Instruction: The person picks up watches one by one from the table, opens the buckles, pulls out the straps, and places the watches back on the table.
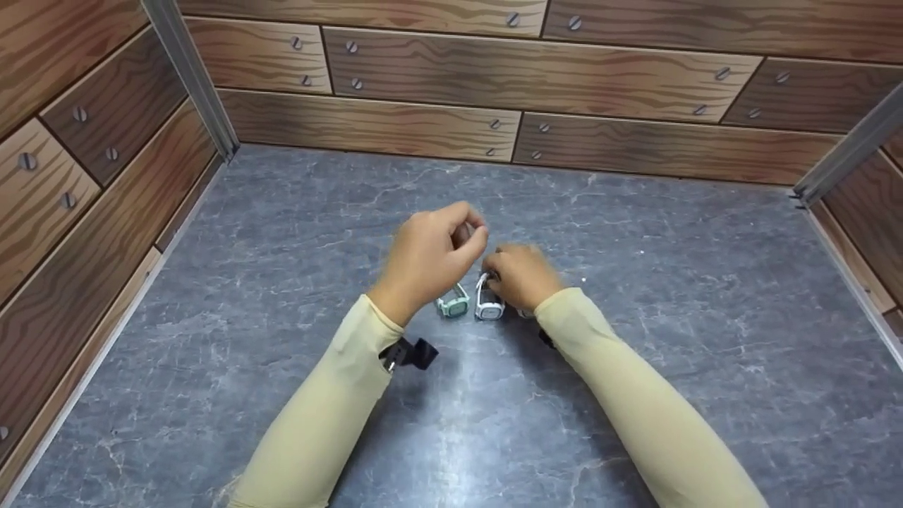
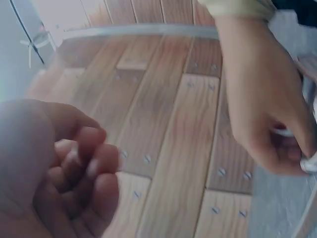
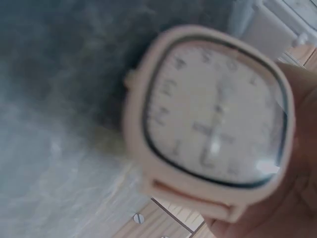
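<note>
My left hand is raised over the table, its fingers loosely bent. In the left wrist view no object shows in that left hand. My right hand is low at the white watch, pinching the end of its strap. Just left of it a mint-green watch rests on the table, partly behind my left hand. A pale pink watch with a rounded-square dial fills the right wrist view, beside my palm; in the head view my right hand and sleeve hide most of it.
The grey marbled table is enclosed by wood-patterned panels at the back and sides. Metal posts stand at the back corners. A black strap hangs at my left wrist.
</note>
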{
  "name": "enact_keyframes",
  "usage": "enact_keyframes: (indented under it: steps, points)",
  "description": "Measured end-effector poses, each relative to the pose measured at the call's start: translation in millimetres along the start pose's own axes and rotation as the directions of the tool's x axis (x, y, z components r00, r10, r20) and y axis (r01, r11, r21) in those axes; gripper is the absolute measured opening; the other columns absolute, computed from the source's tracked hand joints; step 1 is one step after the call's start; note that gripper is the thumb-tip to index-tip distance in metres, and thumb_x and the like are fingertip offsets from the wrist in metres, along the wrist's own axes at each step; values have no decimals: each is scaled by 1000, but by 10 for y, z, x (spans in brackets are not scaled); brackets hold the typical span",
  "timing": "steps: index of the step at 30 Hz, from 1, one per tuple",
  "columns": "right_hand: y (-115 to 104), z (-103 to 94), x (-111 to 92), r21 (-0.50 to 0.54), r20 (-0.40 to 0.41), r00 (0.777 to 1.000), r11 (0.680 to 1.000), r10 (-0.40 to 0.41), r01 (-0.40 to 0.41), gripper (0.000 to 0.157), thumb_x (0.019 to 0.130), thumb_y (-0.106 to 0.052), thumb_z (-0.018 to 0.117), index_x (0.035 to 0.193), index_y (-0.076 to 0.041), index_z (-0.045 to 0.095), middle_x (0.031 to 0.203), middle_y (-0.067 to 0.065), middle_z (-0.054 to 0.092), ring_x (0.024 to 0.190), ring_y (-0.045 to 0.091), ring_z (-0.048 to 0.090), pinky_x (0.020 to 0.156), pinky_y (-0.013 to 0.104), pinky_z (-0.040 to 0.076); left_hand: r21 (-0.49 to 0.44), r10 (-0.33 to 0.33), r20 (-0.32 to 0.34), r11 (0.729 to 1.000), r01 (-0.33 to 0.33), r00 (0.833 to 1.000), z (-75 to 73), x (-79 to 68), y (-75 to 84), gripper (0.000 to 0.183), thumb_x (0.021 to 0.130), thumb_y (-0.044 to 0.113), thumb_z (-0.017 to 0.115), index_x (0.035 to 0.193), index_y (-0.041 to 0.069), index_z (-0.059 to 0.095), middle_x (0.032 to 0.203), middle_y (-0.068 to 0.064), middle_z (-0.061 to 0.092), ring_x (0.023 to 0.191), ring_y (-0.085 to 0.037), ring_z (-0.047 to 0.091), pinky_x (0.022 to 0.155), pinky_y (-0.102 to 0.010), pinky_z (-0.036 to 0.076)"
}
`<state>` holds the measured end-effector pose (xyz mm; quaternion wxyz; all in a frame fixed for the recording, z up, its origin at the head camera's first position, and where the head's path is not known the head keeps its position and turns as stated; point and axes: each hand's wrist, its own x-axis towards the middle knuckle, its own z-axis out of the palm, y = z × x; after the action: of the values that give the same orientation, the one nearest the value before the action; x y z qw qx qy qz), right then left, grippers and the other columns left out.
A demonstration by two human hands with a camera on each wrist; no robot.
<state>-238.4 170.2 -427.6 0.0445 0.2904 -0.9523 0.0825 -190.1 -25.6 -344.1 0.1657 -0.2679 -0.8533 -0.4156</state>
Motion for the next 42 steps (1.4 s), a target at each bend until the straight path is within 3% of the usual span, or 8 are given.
enact_keyframes:
  steps: [4, 10, 13, 18, 22, 29, 34, 42]
  points:
    - [21, 12, -8, 35, -52, 999, 999, -12, 14, 4, 87, -5, 71, 87, -7, 68, 86, 11, 70, 82, 35, 67, 78, 54, 52, -25, 97, -22, 995, -97, 995, 13, -32, 92, 12, 99, 14, 63, 96, 11, 74, 63, 6, 59, 54, -5, 47, 53, -23, 39]
    - [-30, -129, -131, 233, -159, 984, 972, 81, -43, 6, 94, -4, 66, 88, -6, 65, 77, 6, 65, 69, 22, 58, 65, 41, 51, 21, 111, 33, 994, -112, 993, 35, -53, 96, 13, 100, 16, 63, 98, 13, 75, 63, 6, 58, 53, -5, 46, 53, -24, 39]
    - [-63, -300, -226, 393, -204, 969, 918, 137, -47, 5, 93, -2, 68, 97, -4, 66, 84, 7, 70, 75, 20, 65, 68, 36, 56, -1, 115, 17, 993, -115, 993, 34, -45, 77, 12, 99, 12, 62, 99, 11, 75, 68, 5, 61, 58, -5, 51, 55, -23, 43]
    - [-112, -595, -419, 613, -276, 944, 789, 179, 29, 11, 93, 3, 71, 103, 0, 67, 94, 10, 72, 86, 22, 70, 78, 31, 61, -57, 96, -23, 994, -97, 995, -24, -46, 91, 11, 97, 7, 64, 107, 6, 70, 91, -1, 65, 84, -13, 61, 73, -25, 55]
    - [-153, -807, -591, 662, -319, 937, 741, 144, 111, 11, 93, 6, 70, 103, 3, 67, 94, 8, 72, 88, 20, 71, 77, 30, 62, -16, 60, 62, 998, -59, 996, -106, -72, 197, 21, 97, 17, 70, 116, 9, 69, 107, -1, 65, 99, -15, 59, 86, -26, 52]
    - [-307, -1070, -824, 578, -450, 891, 781, 63, 236, 13, 93, 4, 73, 104, 2, 66, 97, 3, 72, 90, 12, 70, 77, 28, 61, 84, 55, 243, 993, -77, 968, -170, -123, 507, 31, 96, 38, 74, 119, 17, 72, 115, 5, 69, 106, -9, 63, 93, -27, 50]
    - [-432, -1135, -921, 483, -506, 862, 822, -20, 303, 14, 92, 5, 73, 104, 0, 67, 97, 3, 73, 89, 15, 71, 78, 25, 60, 101, 87, 243, 988, -115, 966, -192, -176, 616, 20, 97, 39, 74, 104, 20, 74, 98, 10, 72, 88, -4, 66, 76, -26, 53]
    - [-411, -1269, -1036, 508, -473, 880, 802, -44, 313, 21, 92, 2, 74, 112, -4, 70, 102, -1, 73, 91, 15, 71, 81, 26, 59, 112, 152, 210, 978, -178, 966, -225, -136, 687, 15, 95, 35, 76, 99, 20, 75, 94, 11, 75, 85, -4, 69, 74, -25, 53]
